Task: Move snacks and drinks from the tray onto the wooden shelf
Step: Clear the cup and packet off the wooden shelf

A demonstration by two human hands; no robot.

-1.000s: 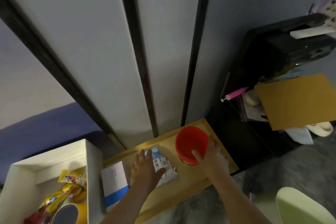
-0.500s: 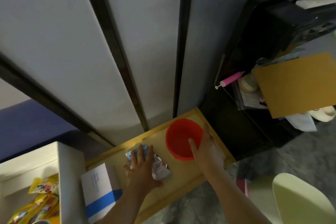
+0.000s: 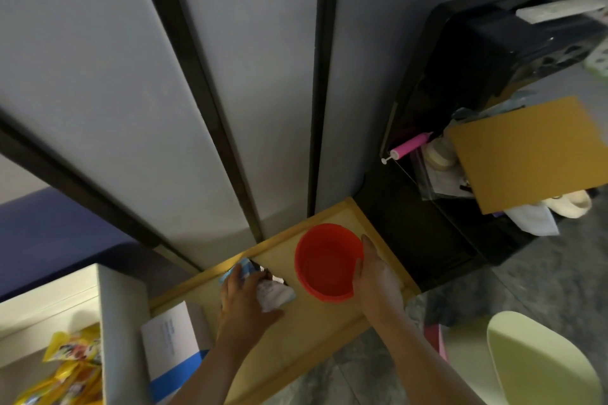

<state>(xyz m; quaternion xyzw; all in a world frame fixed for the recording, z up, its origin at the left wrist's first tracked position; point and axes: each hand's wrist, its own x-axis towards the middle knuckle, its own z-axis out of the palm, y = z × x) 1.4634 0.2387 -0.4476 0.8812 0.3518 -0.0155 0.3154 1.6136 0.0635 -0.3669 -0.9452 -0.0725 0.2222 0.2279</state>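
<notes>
A flat wooden tray point(image 3: 332, 332) lies low against the wall. On it stands a red tub point(image 3: 327, 261), and my right hand point(image 3: 375, 276) grips its right side. Left of the tub lies a blue-and-white snack packet point(image 3: 273, 293); my left hand point(image 3: 245, 301) closes over its left part and crumples it. A white box with a blue stripe point(image 3: 171, 345) rests at the tray's left end. The white shelf unit point(image 3: 121, 322) stands at the lower left, with yellow snack bags point(image 3: 74, 368) inside.
A black rack point(image 3: 477, 108) at the right holds a pink pen, tape rolls, a brown board point(image 3: 533, 151) and cloths. A pale green chair seat point(image 3: 543, 362) sits at the lower right. Grey wall panels with dark strips rise behind the tray. A blue surface lies at the left.
My left hand went from lying flat on the packet to curling around it and crumpling it. My right hand stays on the red tub. The view has swung to the right.
</notes>
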